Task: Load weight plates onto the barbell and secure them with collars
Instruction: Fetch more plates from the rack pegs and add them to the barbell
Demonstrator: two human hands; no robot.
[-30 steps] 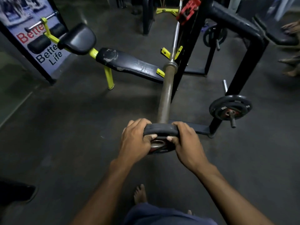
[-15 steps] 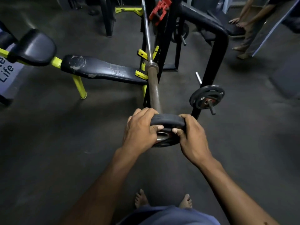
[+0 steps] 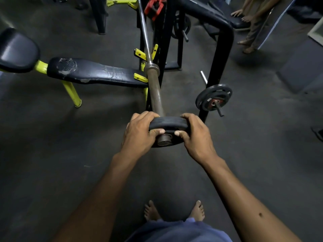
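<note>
Hands grip one small weight plate (image 3: 167, 123) from both sides, left hand (image 3: 139, 135) and right hand (image 3: 195, 135) wrapped shut on its rim; its hole sits just over the tip of the barbell (image 3: 156, 92) sleeve. Loading looks barely begun; the plate is not yet slid inward, no collar is fitted, and spare plates (image 3: 213, 97) hang on a rack peg nearby.

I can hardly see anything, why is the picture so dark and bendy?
Head view: dim gym light leaves the floor murky, the wide lens curves the rack post, but both hands and the weight plate look sharp.
</note>
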